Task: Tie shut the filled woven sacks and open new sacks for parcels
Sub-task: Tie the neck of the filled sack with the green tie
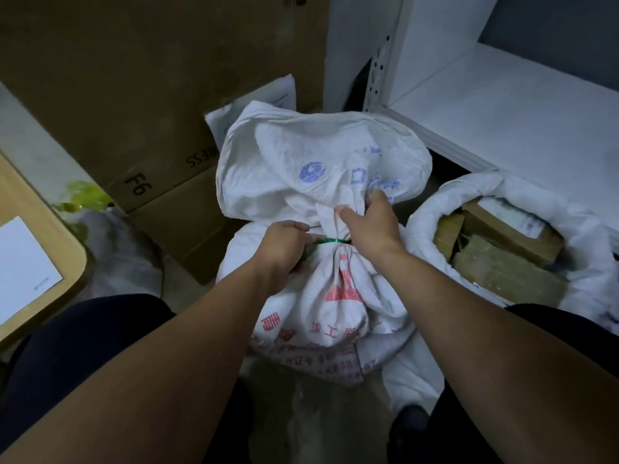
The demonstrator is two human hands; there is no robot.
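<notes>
A filled white woven sack [338,296] with red print stands between my knees. Its neck is bunched, and the loose top with blue print flares out behind. A green tie [330,241] circles the neck. My left hand [288,249] pinches the tie's end at the left of the neck. My right hand [371,222] grips the bunched neck just above the tie. To the right stands a second white sack [425,222], open with its rim rolled down, with brown parcels [502,256] inside.
Large cardboard boxes [144,105] stand behind and to the left. A white shelf unit [522,105] stands at the right rear. A wooden table corner [57,249] with white paper is at the left, with a clear bag beside it.
</notes>
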